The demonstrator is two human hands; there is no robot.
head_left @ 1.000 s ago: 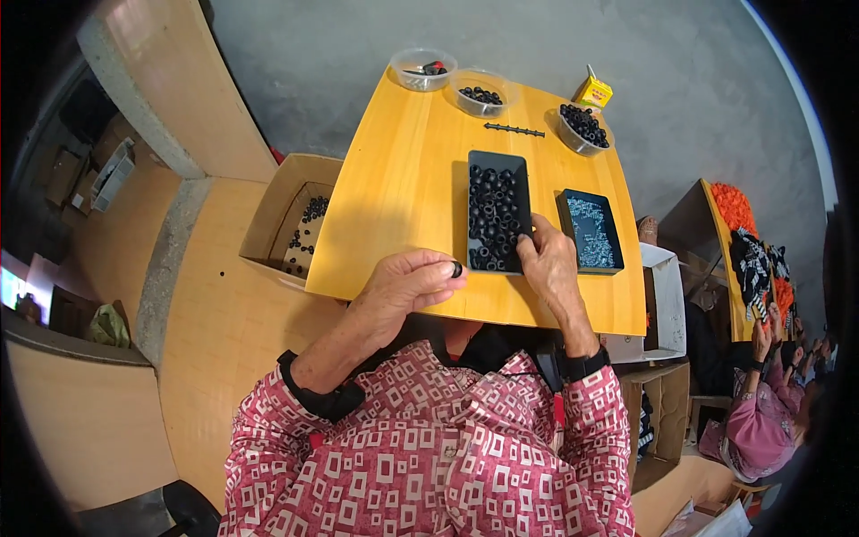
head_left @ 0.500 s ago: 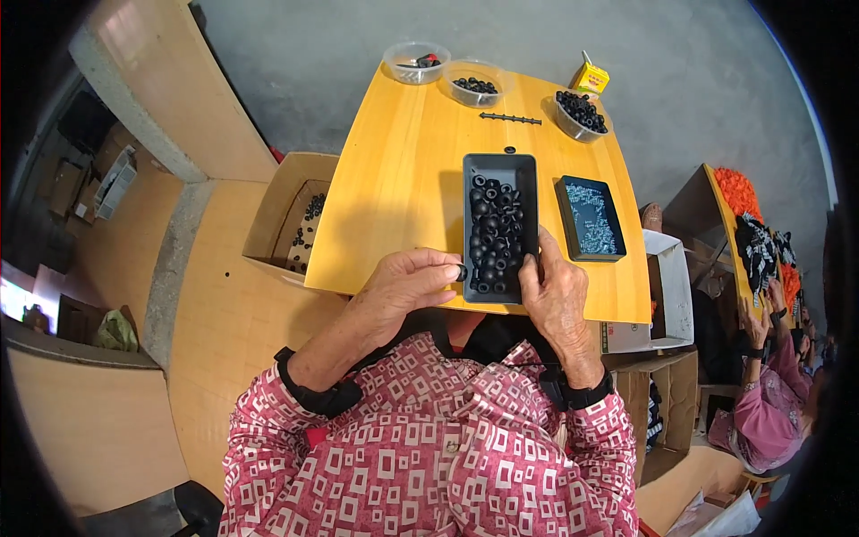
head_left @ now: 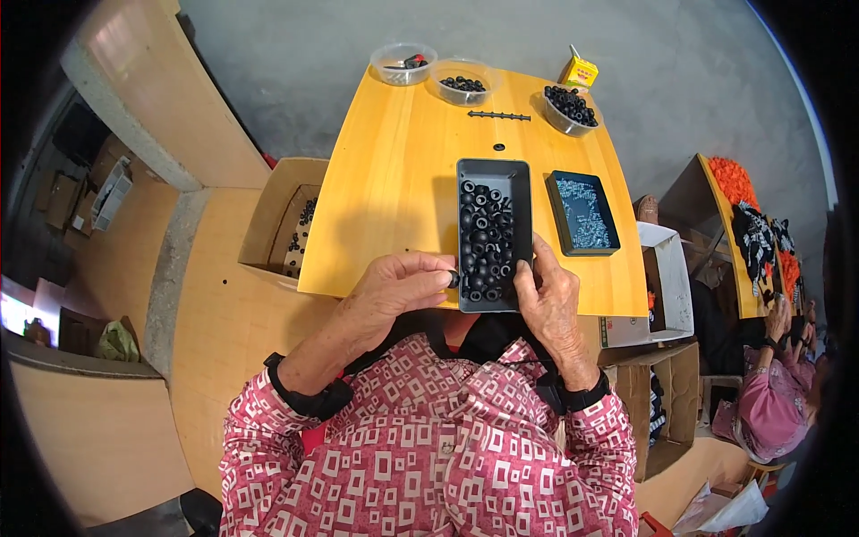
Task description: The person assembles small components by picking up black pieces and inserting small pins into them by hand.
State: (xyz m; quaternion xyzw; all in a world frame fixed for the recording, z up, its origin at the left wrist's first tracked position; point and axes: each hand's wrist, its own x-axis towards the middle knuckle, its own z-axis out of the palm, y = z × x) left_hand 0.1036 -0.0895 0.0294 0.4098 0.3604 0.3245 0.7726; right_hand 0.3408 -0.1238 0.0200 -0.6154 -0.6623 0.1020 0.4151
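Now pinching one black ring (head_left: 454, 279) in the closed left hand (head_left: 394, 291), steadying the ring-filled tray (head_left: 494, 234) with curled right hand (head_left: 548, 300) for easy picking.

We see a smooth, satin-finished yellow wooden table (head_left: 394, 179) under a matt black plastic tray (head_left: 494, 234) filled with dull black rubbery-looking rings (head_left: 486, 242). To its right a second matt black plastic tray (head_left: 582, 213) holds tiny glinting pieces, material unclear. At the far edge stand three clear, glossy plastic bowls (head_left: 403, 63) and a small yellow cardboard box (head_left: 579, 71). Our left hand (head_left: 394, 291) pinches one matt black ring; our right hand (head_left: 548, 302) rests on the tray's near right corner. Both wrists wear matt black bands, and the sleeves are soft printed red-and-white cloth. Left of the table sits a plain brown cardboard box (head_left: 273, 224); the grey floor (head_left: 698, 80) looks rough like concrete
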